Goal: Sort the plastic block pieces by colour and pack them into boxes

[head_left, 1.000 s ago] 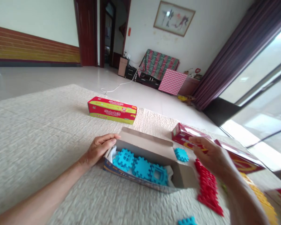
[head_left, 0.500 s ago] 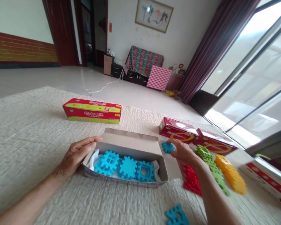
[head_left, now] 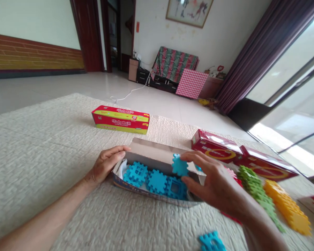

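Note:
My left hand [head_left: 107, 164] grips the left end of an open cardboard box [head_left: 149, 195], thumb and fingers over its edge. Inside lie several blue notched plastic building pieces [head_left: 157, 181], one with a square window, and some white wrapping at the left end. The box's lid [head_left: 153, 149] is folded back. My right hand [head_left: 209, 174] pinches a blue notched building piece [head_left: 179, 165] between thumb and fingers, above the right part of the box. Another blue piece [head_left: 198, 168] shows partly behind that hand. A loose blue piece [head_left: 212, 241] lies on the mat near me.
On the beige quilted mat [head_left: 54, 139], a red and yellow battery box [head_left: 120, 123] stands beyond the open box. Two dark red boxes [head_left: 216, 144] stand at the right. Rows of red [head_left: 234, 173], green [head_left: 256, 190] and yellow pieces [head_left: 288, 205] lie nearer.
My right hand has brought a blue piece leftward from beside the box to above it. My left hand still holds the box's left end. The view has swung slightly left.

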`<state>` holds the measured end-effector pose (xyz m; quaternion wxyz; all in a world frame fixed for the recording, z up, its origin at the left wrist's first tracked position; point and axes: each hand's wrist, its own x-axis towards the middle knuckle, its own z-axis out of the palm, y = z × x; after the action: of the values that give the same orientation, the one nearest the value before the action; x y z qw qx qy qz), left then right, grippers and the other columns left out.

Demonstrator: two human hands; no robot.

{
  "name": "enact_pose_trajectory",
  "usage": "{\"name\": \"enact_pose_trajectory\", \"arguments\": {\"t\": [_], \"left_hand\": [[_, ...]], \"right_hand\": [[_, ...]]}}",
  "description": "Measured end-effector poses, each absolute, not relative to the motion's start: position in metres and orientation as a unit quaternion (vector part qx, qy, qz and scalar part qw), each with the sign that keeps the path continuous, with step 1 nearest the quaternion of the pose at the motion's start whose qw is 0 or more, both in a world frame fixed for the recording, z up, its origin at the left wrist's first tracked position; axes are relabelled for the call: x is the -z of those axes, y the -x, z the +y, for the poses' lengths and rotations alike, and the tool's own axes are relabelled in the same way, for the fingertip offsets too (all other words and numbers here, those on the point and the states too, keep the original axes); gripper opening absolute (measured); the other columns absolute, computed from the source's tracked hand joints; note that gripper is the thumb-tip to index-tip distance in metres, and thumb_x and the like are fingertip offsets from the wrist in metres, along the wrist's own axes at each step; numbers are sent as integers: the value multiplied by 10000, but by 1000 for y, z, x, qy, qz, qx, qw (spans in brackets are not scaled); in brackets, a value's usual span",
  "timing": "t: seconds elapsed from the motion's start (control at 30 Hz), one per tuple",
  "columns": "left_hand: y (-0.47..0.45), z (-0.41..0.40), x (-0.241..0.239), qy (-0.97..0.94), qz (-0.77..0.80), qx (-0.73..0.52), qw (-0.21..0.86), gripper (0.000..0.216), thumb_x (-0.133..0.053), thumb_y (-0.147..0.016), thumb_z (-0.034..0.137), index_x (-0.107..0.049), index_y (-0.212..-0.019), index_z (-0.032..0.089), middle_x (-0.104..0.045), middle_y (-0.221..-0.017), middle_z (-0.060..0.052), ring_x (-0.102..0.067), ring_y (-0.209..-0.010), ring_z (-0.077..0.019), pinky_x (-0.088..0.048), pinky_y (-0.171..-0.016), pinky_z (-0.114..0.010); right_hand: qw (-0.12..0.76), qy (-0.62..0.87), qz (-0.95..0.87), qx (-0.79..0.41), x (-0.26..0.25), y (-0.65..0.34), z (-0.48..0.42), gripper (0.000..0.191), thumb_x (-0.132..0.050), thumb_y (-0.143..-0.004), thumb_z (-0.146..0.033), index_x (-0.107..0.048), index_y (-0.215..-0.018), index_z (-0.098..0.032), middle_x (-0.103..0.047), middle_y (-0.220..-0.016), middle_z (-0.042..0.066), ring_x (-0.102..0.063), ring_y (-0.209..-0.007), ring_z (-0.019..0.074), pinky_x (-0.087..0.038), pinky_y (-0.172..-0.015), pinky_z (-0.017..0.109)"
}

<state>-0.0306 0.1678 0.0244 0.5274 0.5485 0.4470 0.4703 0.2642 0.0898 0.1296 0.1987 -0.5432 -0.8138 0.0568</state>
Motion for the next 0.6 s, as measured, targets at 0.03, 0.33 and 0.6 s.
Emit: {"name": "enact_pose_trajectory", "arguments": {"t": [0.03, 0.33, 0.6], "left_hand": [[31, 168, -24, -549, 445, -471, 528, 375, -608, -755, 445, -672, -1000, 168, -649, -699, 13, -530, -551, -120, -397, -514, -211], [31, 170, -23, -553, 442, -474, 524, 389, -601, -752, 447, -670, -1000, 155, -648, -722, 1, -530, -581, -122, -405, -540, -211], [31, 168, -24, -549, 470, -462, 514, 406, -605, -752, 462, -670, -1013, 157, -655, -752, 2, -515, -582, -116, -386, -524, -199]], "right_hand": [[194, 532, -821, -72, -128, -253, 87, 361, -619, -770, -250, -576, -1128, -225, -624, -1147, 63, -606, -983, 201, -502, -839, 345], [192, 516, -832, -67, -121, -235, 85, 350, -633, -776, -273, -583, -1119, -227, -587, -1187, 65, -580, -1022, 209, -487, -874, 364], [182, 646, -740, 38, -113, -341, 123, 335, -495, -746, -167, -618, -1058, -163, -655, -1082, 106, -623, -974, 241, -474, -861, 405]]}}
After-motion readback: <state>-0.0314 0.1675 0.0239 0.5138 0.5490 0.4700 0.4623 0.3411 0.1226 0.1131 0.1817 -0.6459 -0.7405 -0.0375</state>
